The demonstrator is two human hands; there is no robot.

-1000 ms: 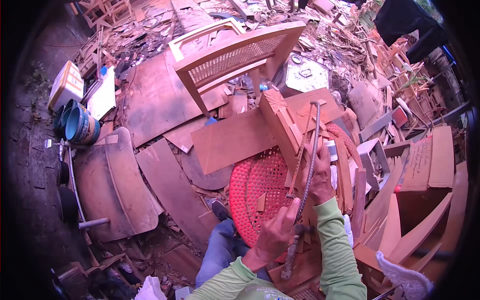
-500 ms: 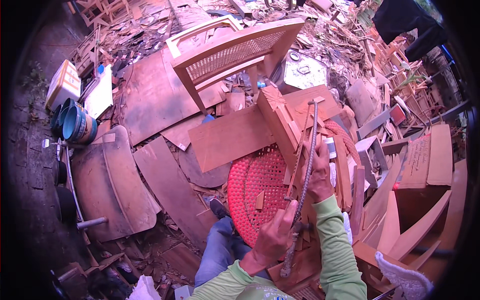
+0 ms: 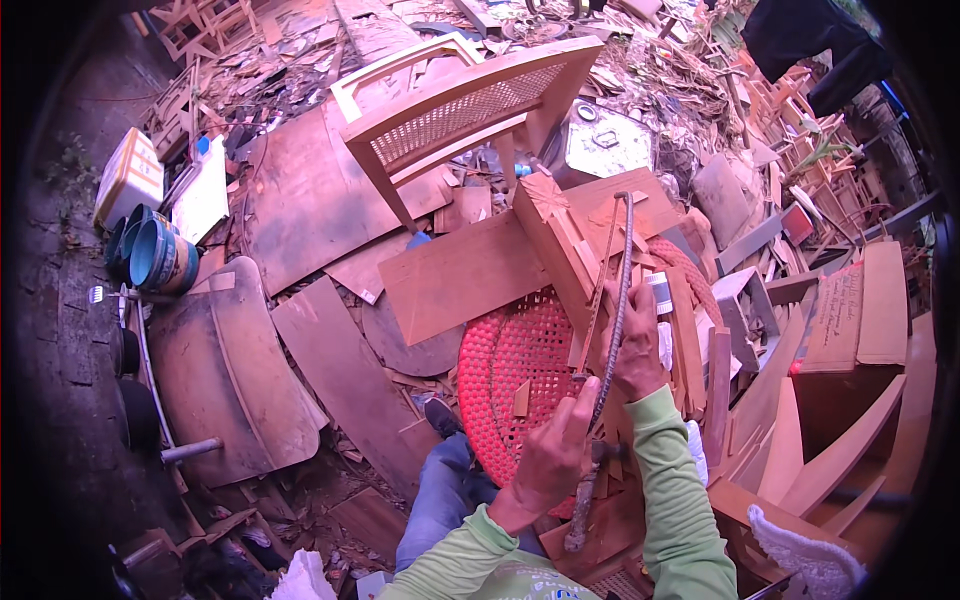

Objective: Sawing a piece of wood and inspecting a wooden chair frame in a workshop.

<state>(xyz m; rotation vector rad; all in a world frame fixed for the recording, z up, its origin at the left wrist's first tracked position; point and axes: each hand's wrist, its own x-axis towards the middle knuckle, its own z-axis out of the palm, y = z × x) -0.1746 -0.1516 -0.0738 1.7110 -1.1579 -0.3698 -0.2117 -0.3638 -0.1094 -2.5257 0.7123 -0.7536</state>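
Note:
A bow saw [image 3: 627,250] with a curved, ribbed metal frame and thin straight blade stands upright before me. My left hand [image 3: 550,455] is closed around its lower part, the index finger by the blade's near end. My right hand [image 3: 638,345] curls just right of the frame, fingers bent; what they hold is hidden behind the saw. Beyond the blade is a brown wooden block [image 3: 555,235], joined to or resting against a flat board [image 3: 465,275]. Under them lies a red woven round seat [image 3: 515,370] with a small wood chip [image 3: 522,399] on it.
A light wooden chair frame with woven cane [image 3: 470,110] stands ahead. Blue buckets [image 3: 163,255] and a white box [image 3: 130,180] are at left. A cardboard box [image 3: 850,320] and curved wood pieces [image 3: 835,450] crowd the right. Plywood sheets [image 3: 310,190] and scraps cover the ground.
My left hand and the saw have shifted slightly up and away from me. My right hand stays nearly in place. The whole view has moved a little.

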